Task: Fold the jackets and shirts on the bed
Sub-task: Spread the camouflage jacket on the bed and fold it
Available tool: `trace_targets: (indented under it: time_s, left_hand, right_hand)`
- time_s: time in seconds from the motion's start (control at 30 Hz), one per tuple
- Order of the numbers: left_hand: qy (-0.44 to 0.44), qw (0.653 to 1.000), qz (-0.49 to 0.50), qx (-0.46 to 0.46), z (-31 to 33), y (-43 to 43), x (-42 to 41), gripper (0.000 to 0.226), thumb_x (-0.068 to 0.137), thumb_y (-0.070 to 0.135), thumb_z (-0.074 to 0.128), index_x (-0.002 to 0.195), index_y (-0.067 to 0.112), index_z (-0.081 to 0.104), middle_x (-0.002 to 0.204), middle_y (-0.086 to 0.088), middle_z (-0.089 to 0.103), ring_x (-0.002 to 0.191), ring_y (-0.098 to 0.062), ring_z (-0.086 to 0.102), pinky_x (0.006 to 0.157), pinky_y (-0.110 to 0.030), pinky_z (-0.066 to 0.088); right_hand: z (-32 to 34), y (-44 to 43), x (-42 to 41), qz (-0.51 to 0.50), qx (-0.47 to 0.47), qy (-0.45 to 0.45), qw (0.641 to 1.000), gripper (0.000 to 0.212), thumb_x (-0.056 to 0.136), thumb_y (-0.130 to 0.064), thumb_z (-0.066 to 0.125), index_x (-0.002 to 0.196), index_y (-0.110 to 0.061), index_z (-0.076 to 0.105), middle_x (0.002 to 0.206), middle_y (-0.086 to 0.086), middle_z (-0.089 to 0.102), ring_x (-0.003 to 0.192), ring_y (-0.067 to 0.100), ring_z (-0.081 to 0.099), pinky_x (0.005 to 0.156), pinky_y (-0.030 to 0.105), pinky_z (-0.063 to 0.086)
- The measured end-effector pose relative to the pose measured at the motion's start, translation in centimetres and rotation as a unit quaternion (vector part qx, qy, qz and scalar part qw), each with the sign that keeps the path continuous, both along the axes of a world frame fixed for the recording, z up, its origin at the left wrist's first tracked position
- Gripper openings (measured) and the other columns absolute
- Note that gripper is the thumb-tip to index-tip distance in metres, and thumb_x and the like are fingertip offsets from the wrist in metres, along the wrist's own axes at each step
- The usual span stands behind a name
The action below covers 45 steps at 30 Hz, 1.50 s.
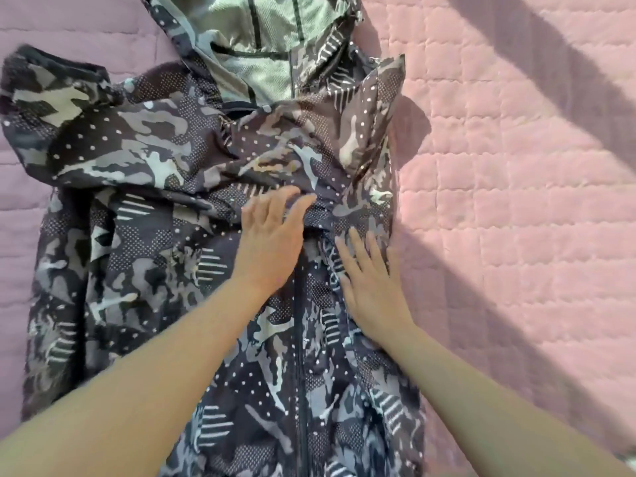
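Note:
A dark camouflage hooded jacket (144, 256) lies front up on the pink quilted bed cover (516, 201), its zip running down the middle. Its hood (268, 46) lies open at the top and shows a pale mesh lining. One sleeve is folded across the chest from the right, and its cuff (31, 63) lies at the upper left. My left hand (272, 235) rests flat on the folded sleeve near the zip. My right hand (371, 290) presses flat on the jacket's right side, fingers straight. Neither hand holds anything.
The quilted cover spreads wide to the right of the jacket, crossed by dark diagonal shadows (537, 80). A narrower strip of cover (20, 208) shows on the left.

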<state>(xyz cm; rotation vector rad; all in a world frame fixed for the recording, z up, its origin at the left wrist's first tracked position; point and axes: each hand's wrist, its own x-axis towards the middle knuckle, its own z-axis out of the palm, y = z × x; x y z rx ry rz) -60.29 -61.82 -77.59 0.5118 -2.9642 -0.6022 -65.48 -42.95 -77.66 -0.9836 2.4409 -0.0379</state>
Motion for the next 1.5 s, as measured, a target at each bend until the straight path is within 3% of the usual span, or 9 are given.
trace_targets:
  time_s: [0.37, 0.5, 0.67, 0.9, 1.0, 1.17, 1.3, 1.4, 1.5]
  left_hand:
    - [-0.222, 0.822, 0.224, 0.475, 4.0, 15.9, 12.0, 0.030, 0.096, 0.034, 0.055, 0.122, 0.022, 0.048, 0.099, 0.012, 0.055, 0.088, -0.006, 0.056, 0.076, -0.019, 0.044]
    - [-0.290, 0.818, 0.206, 0.451, 4.1, 18.5, 12.7, 0.025, 0.093, 0.039, 0.059, 0.098, 0.017, 0.049, 0.087, 0.004, 0.053, 0.079, -0.013, 0.052, 0.063, -0.026, 0.037]
    - [-0.321, 0.797, 0.239, 0.452, 3.9, 18.1, 13.3, 0.029, 0.099, 0.021, 0.047, 0.073, 0.014, 0.040, 0.069, -0.001, 0.043, 0.060, -0.013, 0.040, 0.053, -0.027, 0.029]
    - [-0.271, 0.589, 0.373, 0.664, 4.2, 16.2, 14.9, 0.029, 0.099, 0.041, 0.047, 0.119, 0.021, 0.055, 0.116, -0.001, 0.066, 0.103, -0.021, 0.065, 0.088, -0.043, 0.054]
    - [-0.283, 0.661, 0.288, 0.633, 4.6, 16.3, 16.4, 0.026, 0.084, 0.040, 0.072, 0.103, 0.027, 0.061, 0.104, 0.006, 0.071, 0.097, -0.011, 0.067, 0.088, -0.032, 0.052]
    - [-0.423, 0.769, 0.168, 0.448, 3.7, 18.3, 19.3, 0.025, 0.079, 0.026, 0.076, 0.095, 0.014, 0.061, 0.092, 0.000, 0.068, 0.087, -0.020, 0.065, 0.083, -0.040, 0.054]
    - [-0.545, 0.804, 0.090, 0.221, 6.1, 18.1, 17.1, 0.049, 0.076, 0.057, 0.070, 0.097, 0.017, 0.052, 0.101, 0.000, 0.060, 0.098, -0.024, 0.060, 0.075, -0.033, 0.047]
    - [-0.387, 0.908, 0.112, 0.117, 8.0, 15.6, 13.9, 0.028, 0.088, 0.039, 0.061, 0.104, 0.017, 0.053, 0.103, -0.001, 0.061, 0.095, -0.022, 0.060, 0.073, -0.034, 0.047]
    - [-0.109, 0.983, 0.110, 0.104, 7.5, 12.9, 10.3, 0.033, 0.087, 0.010, 0.054, 0.119, 0.014, 0.053, 0.119, -0.003, 0.058, 0.108, -0.022, 0.055, 0.091, -0.036, 0.046]
  right_hand:
    - [3.7, 11.6, 15.4, -0.141, -0.009, -0.069, 0.988, 0.074, 0.093, -0.027, 0.058, 0.152, -0.033, 0.015, 0.162, -0.005, 0.002, 0.149, 0.015, 0.005, 0.118, 0.037, 0.021]
    - [5.3, 12.9, 17.0, -0.182, -0.015, -0.019, 0.983, 0.054, 0.078, -0.032, 0.074, 0.124, -0.022, 0.048, 0.137, 0.003, 0.044, 0.127, 0.025, 0.043, 0.101, 0.042, 0.043]
    - [6.9, 13.8, 17.9, -0.120, 0.036, -0.015, 0.992, 0.051, 0.066, -0.065, 0.058, 0.097, -0.025, 0.050, 0.099, -0.007, 0.046, 0.094, 0.016, 0.044, 0.077, 0.032, 0.039]
    - [7.5, 13.4, 19.5, -0.031, -0.060, -0.163, 0.984, 0.011, 0.080, -0.020, 0.059, 0.084, -0.021, 0.049, 0.080, -0.006, 0.054, 0.075, 0.017, 0.054, 0.062, 0.024, 0.034]
    - [7.6, 13.5, 19.8, -0.024, -0.049, -0.256, 0.965, 0.020, 0.086, -0.026, 0.048, 0.099, -0.019, 0.062, 0.091, -0.004, 0.063, 0.084, 0.015, 0.059, 0.069, 0.028, 0.049]
    - [6.8, 10.7, 14.5, -0.102, -0.210, -0.068, 0.970, 0.030, 0.080, -0.010, 0.043, 0.096, -0.013, 0.068, 0.099, 0.000, 0.067, 0.095, 0.015, 0.060, 0.086, 0.024, 0.048]
    - [4.7, 6.4, 8.0, -0.060, -0.066, -0.010, 0.996, 0.063, 0.096, -0.029, 0.044, 0.153, -0.017, 0.019, 0.160, 0.002, 0.017, 0.148, 0.021, 0.013, 0.120, 0.039, 0.013]
    - [2.7, 5.4, 6.7, 0.081, 0.072, -0.038, 0.993, 0.078, 0.096, -0.057, 0.035, 0.155, -0.022, -0.002, 0.162, 0.000, -0.009, 0.149, 0.027, -0.008, 0.120, 0.052, 0.002]
    - [3.0, 5.2, 7.0, 0.112, -0.092, -0.053, 0.988, 0.062, 0.098, -0.033, 0.048, 0.151, -0.012, 0.025, 0.162, 0.005, 0.011, 0.147, 0.025, 0.018, 0.117, 0.041, 0.023]
